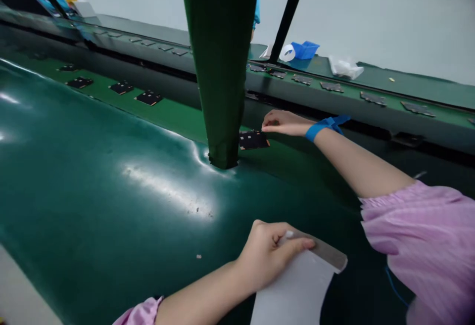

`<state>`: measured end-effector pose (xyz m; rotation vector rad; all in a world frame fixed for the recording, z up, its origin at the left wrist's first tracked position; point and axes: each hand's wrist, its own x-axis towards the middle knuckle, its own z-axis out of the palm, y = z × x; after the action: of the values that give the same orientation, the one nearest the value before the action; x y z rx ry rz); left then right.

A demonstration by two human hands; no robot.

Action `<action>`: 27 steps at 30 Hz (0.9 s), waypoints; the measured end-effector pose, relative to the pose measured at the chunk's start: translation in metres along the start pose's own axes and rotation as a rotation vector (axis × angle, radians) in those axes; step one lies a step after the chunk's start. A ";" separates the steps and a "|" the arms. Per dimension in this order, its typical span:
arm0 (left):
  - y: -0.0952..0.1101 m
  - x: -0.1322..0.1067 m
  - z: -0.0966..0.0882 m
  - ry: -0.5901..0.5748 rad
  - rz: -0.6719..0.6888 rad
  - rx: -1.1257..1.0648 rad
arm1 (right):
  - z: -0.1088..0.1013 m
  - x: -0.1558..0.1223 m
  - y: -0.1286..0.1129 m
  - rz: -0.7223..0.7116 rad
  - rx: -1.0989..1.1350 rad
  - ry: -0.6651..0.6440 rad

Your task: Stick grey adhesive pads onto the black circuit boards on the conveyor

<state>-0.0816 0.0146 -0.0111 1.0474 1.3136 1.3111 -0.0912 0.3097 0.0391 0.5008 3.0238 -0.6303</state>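
Note:
My left hand (267,253) is closed on a white paper strip (293,293), whose top end lies against a flat greyish bar (330,255). The thumb presses across both, and the strip hangs down towards me. Farther off, my right hand (282,122), with a blue band (326,127) at the wrist, is pinched at the upper right corner of a black circuit board (254,140). That board lies on the green conveyor belt (181,119), just right of the green post, with small pale squares on its face. The exact grip of the fingertips is hard to see.
A thick green post (224,68) rises through the green work surface (92,166). More boards (148,97) lie on the belt to the left. Across a dark gap, a second line carries several boards (332,86). Behind stand a blue bin (305,49) and a clear plastic bag (345,68).

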 end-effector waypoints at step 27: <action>0.001 0.000 -0.001 -0.030 -0.018 0.029 | 0.022 -0.031 0.036 0.273 0.179 0.053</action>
<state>-0.0830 0.0142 -0.0101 1.0690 1.3195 1.2623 -0.0517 0.3223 0.0073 0.9312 2.8818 -0.8818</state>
